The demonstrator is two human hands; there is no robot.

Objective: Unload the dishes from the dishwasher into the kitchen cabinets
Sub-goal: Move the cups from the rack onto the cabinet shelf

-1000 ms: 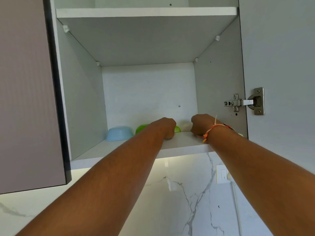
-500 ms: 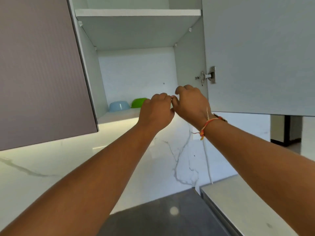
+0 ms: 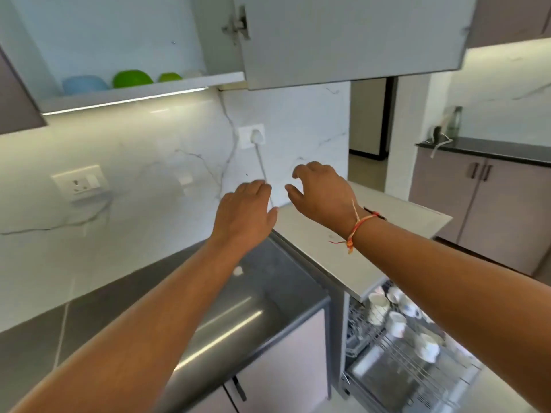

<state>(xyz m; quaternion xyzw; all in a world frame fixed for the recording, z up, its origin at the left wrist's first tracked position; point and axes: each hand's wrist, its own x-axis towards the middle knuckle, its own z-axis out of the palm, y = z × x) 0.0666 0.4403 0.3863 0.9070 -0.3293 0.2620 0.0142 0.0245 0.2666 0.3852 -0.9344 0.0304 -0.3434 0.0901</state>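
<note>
i see my left hand loose and empty, right hand fingers spread, half curled, holding nothing, over the counter

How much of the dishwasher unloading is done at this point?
Done: a blue bowl, a large green bowl and a small green bowl sit on the open cabinet's shelf. In hand: nothing; the left hand and right hand hover empty, fingers loose. Left: several white cups stand in the pulled-out dishwasher rack, so much remains.
</note>
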